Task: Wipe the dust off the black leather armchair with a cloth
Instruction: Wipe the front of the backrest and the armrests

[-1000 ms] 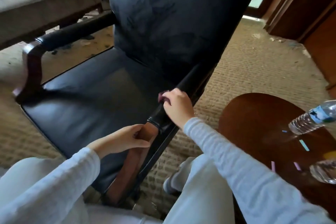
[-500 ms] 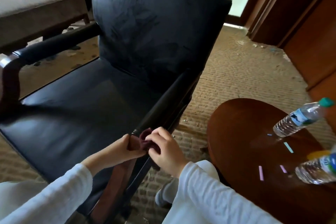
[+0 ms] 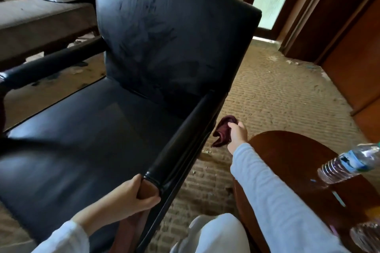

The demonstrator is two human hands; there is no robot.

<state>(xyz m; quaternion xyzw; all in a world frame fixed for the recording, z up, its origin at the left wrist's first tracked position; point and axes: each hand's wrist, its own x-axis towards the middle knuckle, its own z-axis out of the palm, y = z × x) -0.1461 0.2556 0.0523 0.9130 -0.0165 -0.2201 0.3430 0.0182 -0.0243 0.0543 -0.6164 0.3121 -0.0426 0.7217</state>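
Right hand (image 3: 237,136) pinches a dark red cloth (image 3: 223,132) just beside the outer face of the armrest (image 3: 181,139); left hand (image 3: 127,196) grips the armrest's wooden front end, steadying the armchair (image 3: 164,47). Likely step: wiping the chair's side. Next: press the cloth flat against the frame.

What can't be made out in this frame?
Head view:
- Whether the dark red cloth, held by the right hand, touches the black leather armchair: the armrest hides its outer side.
- Clear plastic water bottle: cap cut off by the right edge.
- Second bottle, bottom right: blurred, cropped.
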